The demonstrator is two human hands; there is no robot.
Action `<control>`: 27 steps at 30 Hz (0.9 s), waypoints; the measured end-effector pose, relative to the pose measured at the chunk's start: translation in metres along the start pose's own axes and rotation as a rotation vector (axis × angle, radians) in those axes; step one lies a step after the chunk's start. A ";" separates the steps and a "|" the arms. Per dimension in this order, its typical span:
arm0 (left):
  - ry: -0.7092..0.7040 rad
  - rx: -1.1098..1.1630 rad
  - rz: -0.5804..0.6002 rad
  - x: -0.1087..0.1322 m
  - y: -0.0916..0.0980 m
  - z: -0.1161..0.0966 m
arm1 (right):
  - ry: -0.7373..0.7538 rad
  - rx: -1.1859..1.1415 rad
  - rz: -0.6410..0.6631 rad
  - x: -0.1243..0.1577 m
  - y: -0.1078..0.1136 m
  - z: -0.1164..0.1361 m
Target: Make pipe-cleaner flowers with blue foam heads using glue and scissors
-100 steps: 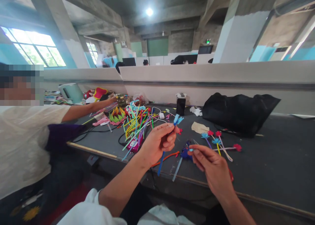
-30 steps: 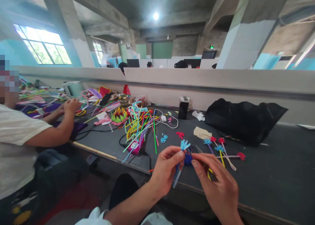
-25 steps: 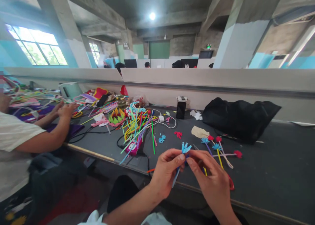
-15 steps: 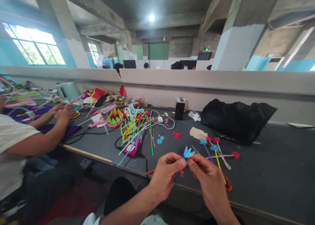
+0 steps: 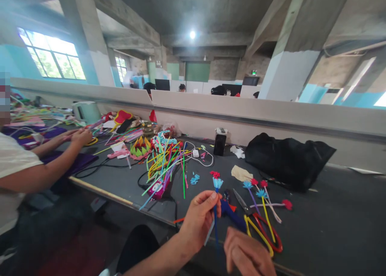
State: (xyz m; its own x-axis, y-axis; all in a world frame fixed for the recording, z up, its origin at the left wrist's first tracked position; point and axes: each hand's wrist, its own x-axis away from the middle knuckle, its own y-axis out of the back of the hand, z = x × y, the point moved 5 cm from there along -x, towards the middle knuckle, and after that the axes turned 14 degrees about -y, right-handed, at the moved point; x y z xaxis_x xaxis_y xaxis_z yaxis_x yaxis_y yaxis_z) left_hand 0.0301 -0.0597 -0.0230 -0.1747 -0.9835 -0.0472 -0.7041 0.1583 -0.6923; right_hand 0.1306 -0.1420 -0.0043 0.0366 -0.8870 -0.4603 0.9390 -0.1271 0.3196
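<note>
My left hand (image 5: 200,213) pinches a pipe-cleaner flower with a light-blue fringed head (image 5: 217,182) and a dark-blue stem (image 5: 215,223). The flower stands upright above the table's front edge. My right hand (image 5: 249,252) is lower and to the right, apart from the flower; its fingers look bent but are smeared by motion. Between and beyond the hands lies a dark-blue glue gun (image 5: 233,216), partly hidden. Scissors (image 5: 241,200) with red and yellow handles lie beside it. Several red and blue pipe-cleaner flowers (image 5: 261,193) rest to the right, their stems crossing.
Small cut blue pieces (image 5: 195,179) and red pieces (image 5: 215,174) lie beyond my left hand. Further left is a heap of pipe cleaners (image 5: 164,159). A phone (image 5: 220,145) and a black bag (image 5: 289,159) stand behind. A co-worker's hands (image 5: 80,137) work at far left.
My hands were together at the flower head. Now my right hand has let go and moved down, and my left hand holds the flower upright. The glue gun and scissors show more fully.
</note>
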 end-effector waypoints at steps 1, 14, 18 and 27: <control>0.006 0.008 0.006 0.000 0.000 0.000 | 0.023 0.050 0.023 0.002 -0.002 -0.004; 0.038 -0.012 0.196 0.009 -0.017 0.015 | -0.309 0.077 -0.307 -0.019 0.033 -0.030; 0.076 -0.071 0.188 0.011 -0.018 0.021 | -0.443 -0.195 -0.270 -0.023 0.023 -0.040; 0.115 -0.348 0.238 0.010 0.017 0.031 | -0.514 -0.186 -0.380 -0.019 0.040 -0.035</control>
State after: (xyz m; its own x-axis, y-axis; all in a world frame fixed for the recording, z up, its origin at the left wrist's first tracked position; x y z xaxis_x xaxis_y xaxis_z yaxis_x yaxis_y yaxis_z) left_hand 0.0381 -0.0696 -0.0574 -0.4221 -0.9029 -0.0817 -0.8214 0.4190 -0.3869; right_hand 0.1790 -0.1146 -0.0113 -0.4332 -0.9002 -0.0439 0.8994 -0.4349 0.0434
